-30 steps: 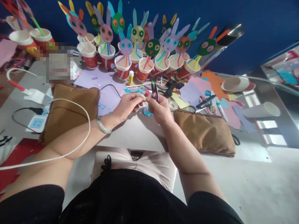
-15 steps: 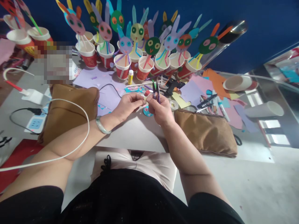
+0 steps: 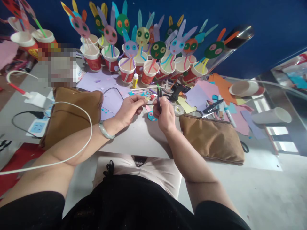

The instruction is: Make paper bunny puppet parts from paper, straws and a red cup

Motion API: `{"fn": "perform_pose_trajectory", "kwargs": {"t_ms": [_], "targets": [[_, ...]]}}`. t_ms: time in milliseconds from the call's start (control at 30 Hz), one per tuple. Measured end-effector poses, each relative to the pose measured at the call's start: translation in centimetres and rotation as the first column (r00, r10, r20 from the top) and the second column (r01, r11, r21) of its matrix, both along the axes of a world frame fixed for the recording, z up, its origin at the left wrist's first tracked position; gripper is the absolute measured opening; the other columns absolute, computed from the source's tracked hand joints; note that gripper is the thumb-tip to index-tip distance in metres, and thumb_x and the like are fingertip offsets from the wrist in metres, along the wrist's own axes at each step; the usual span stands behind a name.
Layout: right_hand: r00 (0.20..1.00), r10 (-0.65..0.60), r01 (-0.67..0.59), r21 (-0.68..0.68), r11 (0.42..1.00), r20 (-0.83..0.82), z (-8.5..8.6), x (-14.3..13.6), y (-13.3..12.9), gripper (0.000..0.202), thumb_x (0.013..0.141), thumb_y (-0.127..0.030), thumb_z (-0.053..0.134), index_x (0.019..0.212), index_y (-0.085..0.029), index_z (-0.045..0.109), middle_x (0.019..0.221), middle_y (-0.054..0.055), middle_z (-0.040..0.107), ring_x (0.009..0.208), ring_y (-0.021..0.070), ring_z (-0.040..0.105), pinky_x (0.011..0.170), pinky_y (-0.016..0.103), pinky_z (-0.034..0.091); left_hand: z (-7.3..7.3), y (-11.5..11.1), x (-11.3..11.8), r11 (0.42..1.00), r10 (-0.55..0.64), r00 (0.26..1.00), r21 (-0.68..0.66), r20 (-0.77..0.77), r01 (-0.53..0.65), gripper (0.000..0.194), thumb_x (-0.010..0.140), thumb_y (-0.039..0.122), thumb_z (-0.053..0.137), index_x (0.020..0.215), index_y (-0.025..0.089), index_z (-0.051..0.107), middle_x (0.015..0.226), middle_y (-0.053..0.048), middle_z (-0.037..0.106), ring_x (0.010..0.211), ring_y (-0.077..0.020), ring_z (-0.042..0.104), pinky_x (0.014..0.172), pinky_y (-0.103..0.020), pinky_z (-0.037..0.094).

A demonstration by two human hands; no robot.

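Note:
My right hand [image 3: 166, 116] is closed around a pair of dark scissors [image 3: 159, 95], their blades pointing away from me. Its fingers are partly hidden behind the thumb. To the left, my left hand [image 3: 131, 110] pinches with thumb and forefinger; whatever is between the fingertips is too small to name. A small gap separates the two hands. On the table just below it lies a small blue paper disc [image 3: 152, 116] with pink marks. Beyond the hands are coloured paper scraps [image 3: 141, 93], a yellow glue stick [image 3: 135, 81] and a black glue gun [image 3: 178, 91].
Several paper cups [image 3: 150, 75] with paper rabbit heads on straws line the back. A brown cushion [image 3: 76, 115] lies left and another brown cushion [image 3: 213, 139] right. A white cable [image 3: 90, 131] crosses over my left forearm. A roll of tape [image 3: 178, 110] lies near my right hand.
My hands have moved slightly apart. The scissors have turned in my right hand, and their blades look closer together. The pale scrap at my left fingertips no longer shows clearly.

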State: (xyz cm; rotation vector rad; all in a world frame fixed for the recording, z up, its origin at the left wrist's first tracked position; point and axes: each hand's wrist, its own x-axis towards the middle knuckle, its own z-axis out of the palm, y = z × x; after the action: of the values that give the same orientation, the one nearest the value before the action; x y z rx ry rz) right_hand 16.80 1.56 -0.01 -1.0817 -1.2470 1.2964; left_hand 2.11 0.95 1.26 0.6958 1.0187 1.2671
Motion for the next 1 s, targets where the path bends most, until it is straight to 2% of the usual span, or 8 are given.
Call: {"fn": "perform_pose_trajectory", "kwargs": {"t_ms": [167, 433, 767, 1000], "targets": [[0.997, 0.068, -0.07, 0.061, 0.996, 0.048, -0.9, -0.5, -0.7, 0.06, 0.091, -0.087, 0.055, 0.085, -0.027, 0.053, 0.056, -0.006, 0.044, 0.047, 0.0117, 0.034, 0.046, 0.029, 0.029, 0.5, -0.2, 0.0, 1.0, 0.022, 1.0, -0.023, 0.01, -0.021, 0.013, 0.079, 0.016, 0.073, 0.072, 0.016, 0.063, 0.058, 0.006, 0.057, 0.044, -0.002, 0.041, 0.044, -0.017, 0.029], [0.978, 0.205, -0.209, 0.096, 0.973, 0.049, -1.3, -1.0, -1.6, 0.056, 0.095, -0.085, 0.052, 0.095, -0.029, 0.047, 0.06, -0.005, 0.057, 0.048, 0.0148, 0.048, 0.051, 0.033, 0.04, -0.3, -0.4, 0.1, 0.999, 0.018, 0.999, 0.028, 0.051, -0.02, 0.012, 0.078, 0.019, 0.075, 0.073, 0.016, 0.064, 0.059, 0.006, 0.059, 0.046, -0.0023, 0.043, 0.045, -0.017, 0.032], [0.969, 0.238, -0.242, 0.079, 0.967, 0.06, -1.5, -1.4, -1.9, 0.057, 0.094, -0.087, 0.049, 0.094, -0.03, 0.045, 0.062, -0.003, 0.057, 0.05, 0.017, 0.05, 0.051, 0.035, 0.044, -0.1, -0.6, 0.2, 0.999, 0.013, 0.998, 0.033, 0.061, -0.015, 0.014, 0.078, 0.018, 0.075, 0.071, 0.016, 0.063, 0.056, 0.006, 0.057, 0.045, -0.0026, 0.045, 0.043, -0.015, 0.032], [0.97, 0.228, -0.235, 0.086, 0.968, 0.079, -1.4, -1.6, -1.9, 0.058, 0.094, -0.088, 0.047, 0.091, -0.031, 0.045, 0.058, -0.004, 0.056, 0.046, 0.0161, 0.046, 0.049, 0.036, 0.041, -0.4, -0.9, 0.3, 1.0, 0.006, 1.0, 0.027, 0.021, -0.007, 0.016, 0.082, 0.02, 0.075, 0.072, 0.017, 0.063, 0.057, 0.007, 0.053, 0.042, -0.0038, 0.045, 0.04, -0.017, 0.034]]}}
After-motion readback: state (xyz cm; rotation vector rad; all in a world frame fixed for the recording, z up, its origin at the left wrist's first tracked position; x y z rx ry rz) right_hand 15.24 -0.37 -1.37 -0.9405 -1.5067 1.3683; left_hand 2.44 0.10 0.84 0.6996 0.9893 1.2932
